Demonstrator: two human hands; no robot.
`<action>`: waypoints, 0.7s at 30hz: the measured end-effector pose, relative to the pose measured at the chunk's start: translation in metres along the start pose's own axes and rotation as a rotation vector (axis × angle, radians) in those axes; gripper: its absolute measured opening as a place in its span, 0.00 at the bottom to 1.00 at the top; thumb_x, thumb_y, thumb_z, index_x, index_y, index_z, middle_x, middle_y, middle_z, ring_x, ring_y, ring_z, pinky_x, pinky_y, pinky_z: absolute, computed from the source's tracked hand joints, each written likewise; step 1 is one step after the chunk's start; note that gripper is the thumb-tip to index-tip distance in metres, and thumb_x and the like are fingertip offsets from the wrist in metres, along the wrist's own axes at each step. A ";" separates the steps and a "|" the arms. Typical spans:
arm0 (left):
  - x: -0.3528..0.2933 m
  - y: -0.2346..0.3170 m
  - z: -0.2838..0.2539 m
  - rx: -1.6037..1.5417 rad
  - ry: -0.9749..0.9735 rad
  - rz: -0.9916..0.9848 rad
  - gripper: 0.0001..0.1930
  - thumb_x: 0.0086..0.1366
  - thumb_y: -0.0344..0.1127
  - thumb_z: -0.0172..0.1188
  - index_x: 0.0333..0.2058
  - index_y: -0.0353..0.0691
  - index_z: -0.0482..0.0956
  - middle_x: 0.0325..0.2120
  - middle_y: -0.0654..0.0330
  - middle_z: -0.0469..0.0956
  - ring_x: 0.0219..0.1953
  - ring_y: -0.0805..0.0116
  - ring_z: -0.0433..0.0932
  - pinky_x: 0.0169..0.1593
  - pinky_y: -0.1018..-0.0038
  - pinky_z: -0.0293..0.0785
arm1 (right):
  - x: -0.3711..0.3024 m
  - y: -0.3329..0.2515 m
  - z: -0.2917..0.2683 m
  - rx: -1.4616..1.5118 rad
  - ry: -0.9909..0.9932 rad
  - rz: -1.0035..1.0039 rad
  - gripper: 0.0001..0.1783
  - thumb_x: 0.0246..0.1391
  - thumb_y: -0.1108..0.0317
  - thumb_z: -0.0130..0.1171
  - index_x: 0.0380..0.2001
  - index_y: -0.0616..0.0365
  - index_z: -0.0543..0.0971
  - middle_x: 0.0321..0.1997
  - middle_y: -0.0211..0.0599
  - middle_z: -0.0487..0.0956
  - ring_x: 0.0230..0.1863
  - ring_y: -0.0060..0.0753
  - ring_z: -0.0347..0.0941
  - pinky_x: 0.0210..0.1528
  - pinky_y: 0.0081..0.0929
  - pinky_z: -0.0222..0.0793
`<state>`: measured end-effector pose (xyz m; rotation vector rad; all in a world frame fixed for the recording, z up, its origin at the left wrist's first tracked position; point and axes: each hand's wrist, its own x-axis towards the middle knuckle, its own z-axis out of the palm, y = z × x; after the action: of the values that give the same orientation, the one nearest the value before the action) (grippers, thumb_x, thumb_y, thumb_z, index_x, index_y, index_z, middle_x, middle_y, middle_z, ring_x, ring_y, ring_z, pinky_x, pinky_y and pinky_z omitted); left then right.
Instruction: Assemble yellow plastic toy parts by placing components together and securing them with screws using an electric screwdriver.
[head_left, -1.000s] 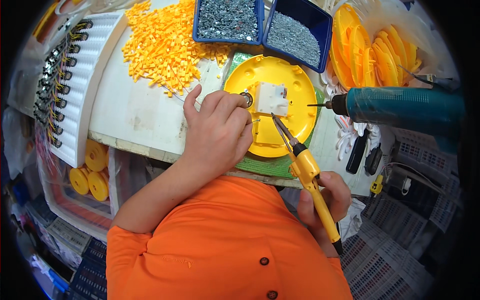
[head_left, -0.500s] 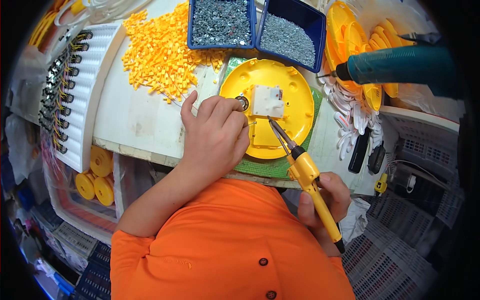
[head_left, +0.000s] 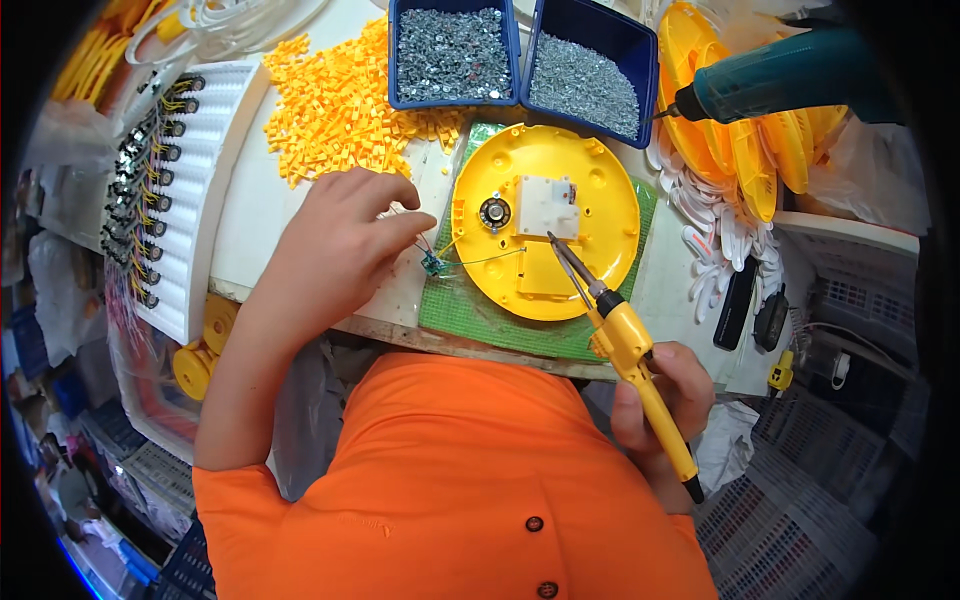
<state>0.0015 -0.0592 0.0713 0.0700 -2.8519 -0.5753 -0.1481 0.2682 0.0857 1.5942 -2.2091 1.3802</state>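
Note:
A round yellow plastic housing (head_left: 610, 235) lies on a green mat (head_left: 455, 318). Inside it are a white box-shaped part (head_left: 548, 205) and a small round speaker (head_left: 495, 212). My right hand (head_left: 672, 395) is wrapped round a yellow soldering gun (head_left: 628, 345), its tip at the lower edge of the white part. Left of the housing, the fingers of my left hand (head_left: 345, 240) are closed on thin wires (head_left: 425, 243). These wires lead to a small green circuit board (head_left: 432, 264), which another thin wire joins to the housing.
Two blue bins (head_left: 455, 100) of small metal parts stand at the back, beside a pile of small yellow pieces (head_left: 335, 105). A white foam tray (head_left: 195, 210) with wired parts is at left. A teal power screwdriver (head_left: 780, 75) hangs at right above yellow covers (head_left: 750, 165) and white parts (head_left: 705, 240).
My left hand has moved left off the housing, uncovering the speaker and the circuit board with its wires. The soldering gun's tip stays by the white part. The whole view has shifted slightly.

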 end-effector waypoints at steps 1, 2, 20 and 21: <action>-0.001 -0.001 0.002 0.073 -0.037 0.046 0.12 0.54 0.28 0.66 0.39 0.44 0.83 0.43 0.62 0.79 0.49 0.59 0.77 0.55 0.63 0.69 | 0.001 -0.001 0.001 -0.002 -0.001 -0.006 0.25 0.50 0.67 0.66 0.50 0.64 0.71 0.26 0.42 0.77 0.19 0.39 0.74 0.22 0.33 0.72; 0.000 0.001 0.001 0.072 -0.038 0.051 0.12 0.54 0.28 0.66 0.39 0.44 0.83 0.43 0.62 0.79 0.49 0.59 0.77 0.55 0.63 0.69 | 0.001 -0.001 0.001 -0.010 -0.003 -0.008 0.25 0.50 0.67 0.66 0.50 0.64 0.71 0.26 0.42 0.76 0.19 0.39 0.74 0.21 0.33 0.72; -0.033 0.009 -0.070 0.378 0.179 -0.099 0.08 0.53 0.24 0.67 0.32 0.42 0.79 0.50 0.58 0.79 0.59 0.53 0.74 0.62 0.57 0.67 | -0.051 -0.004 -0.035 0.069 0.024 0.323 0.26 0.57 0.72 0.60 0.57 0.63 0.65 0.39 0.43 0.75 0.35 0.29 0.74 0.40 0.27 0.73; -0.036 0.010 -0.076 0.287 0.179 -0.152 0.08 0.55 0.24 0.68 0.33 0.41 0.79 0.50 0.55 0.79 0.59 0.50 0.74 0.62 0.58 0.68 | -0.057 -0.003 -0.036 0.063 0.028 0.326 0.26 0.57 0.72 0.60 0.57 0.63 0.65 0.39 0.43 0.75 0.35 0.29 0.74 0.40 0.27 0.73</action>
<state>0.0540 -0.0754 0.1355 0.3701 -2.7458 -0.1713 -0.1343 0.3339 0.0777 1.2612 -2.5174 1.5504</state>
